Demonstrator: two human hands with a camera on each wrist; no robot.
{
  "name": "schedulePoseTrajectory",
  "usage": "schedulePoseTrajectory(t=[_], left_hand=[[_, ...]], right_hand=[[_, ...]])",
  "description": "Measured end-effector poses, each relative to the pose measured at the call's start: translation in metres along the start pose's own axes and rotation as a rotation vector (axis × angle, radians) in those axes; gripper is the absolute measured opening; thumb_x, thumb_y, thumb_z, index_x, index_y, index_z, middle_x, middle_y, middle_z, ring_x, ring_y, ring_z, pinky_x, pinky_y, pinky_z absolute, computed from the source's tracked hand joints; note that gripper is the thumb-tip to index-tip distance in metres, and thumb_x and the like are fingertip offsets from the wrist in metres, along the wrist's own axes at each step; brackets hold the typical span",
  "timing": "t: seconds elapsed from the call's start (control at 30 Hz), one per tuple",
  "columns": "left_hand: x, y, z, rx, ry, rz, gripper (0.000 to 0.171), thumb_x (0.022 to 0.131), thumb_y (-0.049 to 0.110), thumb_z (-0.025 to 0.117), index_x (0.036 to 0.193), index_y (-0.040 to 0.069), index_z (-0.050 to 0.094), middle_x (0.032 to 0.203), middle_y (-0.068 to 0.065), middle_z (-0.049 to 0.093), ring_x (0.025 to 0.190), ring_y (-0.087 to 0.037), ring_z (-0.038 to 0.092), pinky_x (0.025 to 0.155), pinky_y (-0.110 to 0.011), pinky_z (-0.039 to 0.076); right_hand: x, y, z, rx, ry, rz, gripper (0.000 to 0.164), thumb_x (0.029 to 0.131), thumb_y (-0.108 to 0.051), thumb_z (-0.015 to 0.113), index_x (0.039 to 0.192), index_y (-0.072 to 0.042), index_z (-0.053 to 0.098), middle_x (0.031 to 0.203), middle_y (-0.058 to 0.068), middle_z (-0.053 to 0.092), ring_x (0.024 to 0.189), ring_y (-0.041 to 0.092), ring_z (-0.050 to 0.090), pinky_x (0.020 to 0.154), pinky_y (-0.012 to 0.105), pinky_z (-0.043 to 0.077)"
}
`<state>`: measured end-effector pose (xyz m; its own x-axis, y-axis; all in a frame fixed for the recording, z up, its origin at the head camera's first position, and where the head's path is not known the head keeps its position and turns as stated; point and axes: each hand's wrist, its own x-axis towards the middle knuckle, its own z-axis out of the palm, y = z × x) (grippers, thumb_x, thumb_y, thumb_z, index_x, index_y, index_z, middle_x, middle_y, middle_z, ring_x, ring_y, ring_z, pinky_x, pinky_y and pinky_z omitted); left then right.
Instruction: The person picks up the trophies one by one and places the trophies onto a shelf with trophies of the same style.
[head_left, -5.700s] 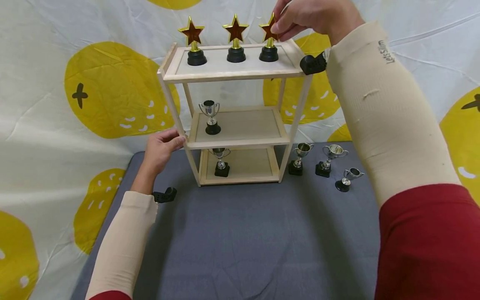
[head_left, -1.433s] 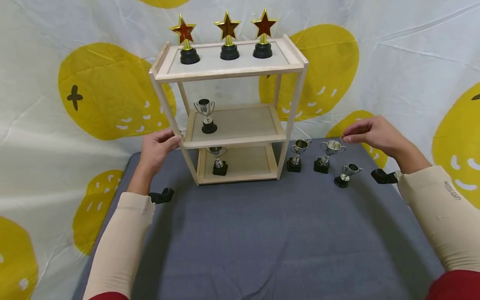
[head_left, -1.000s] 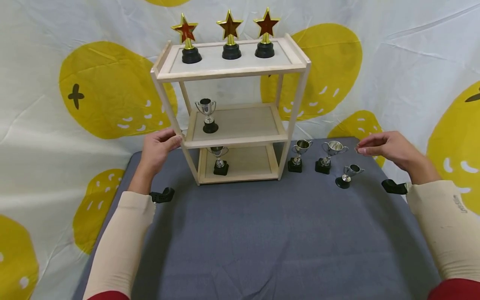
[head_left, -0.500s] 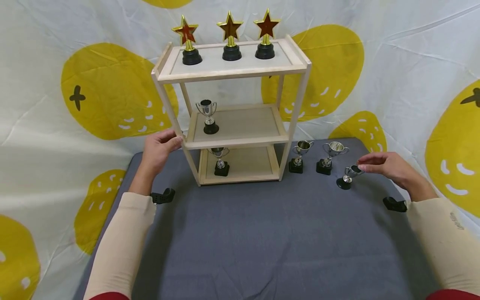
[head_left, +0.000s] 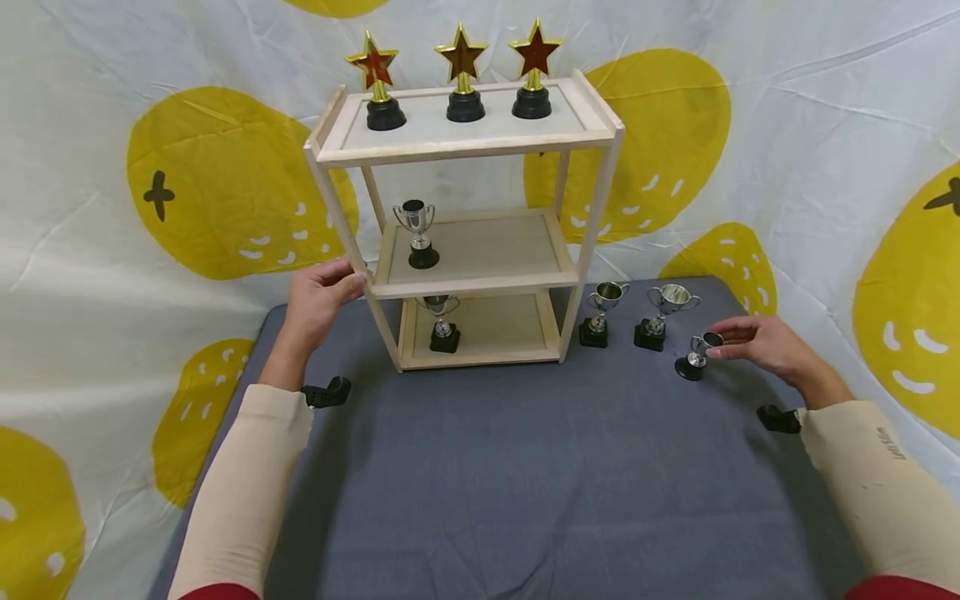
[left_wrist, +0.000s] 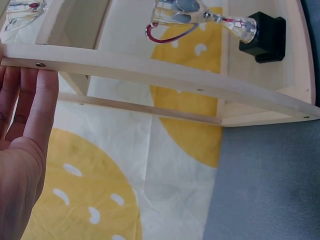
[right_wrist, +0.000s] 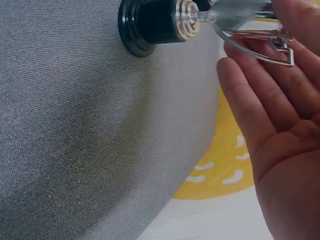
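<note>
In the head view, my left hand [head_left: 317, 304] pinches the left upright of a three-tier wooden shelf [head_left: 472, 282] near its middle level. Its fingers [left_wrist: 37, 102] lie behind that wooden bar in the left wrist view. My right hand [head_left: 765, 343] is at the smallest silver trophy cup [head_left: 696, 357], which stands on a round black base on the cloth. In the right wrist view, the fingers [right_wrist: 245, 100] are fairly straight under the cup's handle, and the thumb [right_wrist: 302, 20] overlaps the bowl.
Two more trophy cups, one beside the shelf [head_left: 597, 315] and one further right [head_left: 660, 315], stand on the grey-covered table [head_left: 480, 483]. Three star trophies [head_left: 463, 75] line the top tier. Single cups stand on the middle tier [head_left: 420, 235] and the bottom tier [head_left: 442, 325].
My right hand has left the star trophy on the top tier, come down past the table's right side and reached the smallest cup. My left hand keeps its place on the upright.
</note>
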<state>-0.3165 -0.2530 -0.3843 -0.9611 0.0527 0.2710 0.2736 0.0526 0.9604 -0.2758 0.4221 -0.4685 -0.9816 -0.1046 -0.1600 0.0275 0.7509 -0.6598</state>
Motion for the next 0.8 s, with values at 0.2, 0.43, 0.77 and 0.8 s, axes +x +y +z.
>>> schedulePoseTrajectory(t=[0.2,0.43,0.77,0.8], left_hand=[[0.001,-0.001,0.0,-0.003,-0.006,0.002,0.032,0.097,0.002,0.071,0.127,-0.008,0.07,0.094,0.011,0.075,0.089,-0.003,0.072,0.082,-0.018,0.062],[0.002,0.0,0.0,0.007,-0.008,0.01,0.03,0.097,0.002,0.071,0.127,-0.005,0.072,0.095,0.012,0.075,0.089,-0.003,0.072,0.083,-0.018,0.062],[0.001,0.0,0.001,0.019,-0.008,0.007,0.043,0.098,0.002,0.069,0.132,-0.022,0.058,0.094,0.013,0.074,0.089,-0.002,0.071,0.082,-0.017,0.062],[0.001,0.001,0.001,0.019,-0.008,0.005,0.042,0.098,0.002,0.07,0.132,-0.02,0.06,0.095,0.012,0.074,0.089,-0.003,0.071,0.082,-0.017,0.062]], right_hand=[[0.002,0.0,0.001,-0.071,0.008,0.031,0.068,0.091,-0.045,0.08,0.139,0.0,0.064,0.13,0.023,0.072,0.088,-0.02,0.055,0.076,0.014,0.049],[0.0,-0.005,0.001,-0.086,0.037,0.017,0.064,0.09,-0.043,0.081,0.136,0.0,0.068,0.12,0.02,0.077,0.086,-0.018,0.056,0.075,0.015,0.048],[-0.003,-0.014,0.002,-0.094,0.039,0.017,0.061,0.091,-0.043,0.081,0.133,0.0,0.069,0.115,0.019,0.078,0.085,-0.015,0.057,0.075,0.02,0.051],[-0.003,-0.014,0.001,-0.097,0.04,0.015,0.061,0.091,-0.043,0.081,0.133,0.0,0.07,0.115,0.019,0.078,0.085,-0.015,0.056,0.074,0.02,0.051]])
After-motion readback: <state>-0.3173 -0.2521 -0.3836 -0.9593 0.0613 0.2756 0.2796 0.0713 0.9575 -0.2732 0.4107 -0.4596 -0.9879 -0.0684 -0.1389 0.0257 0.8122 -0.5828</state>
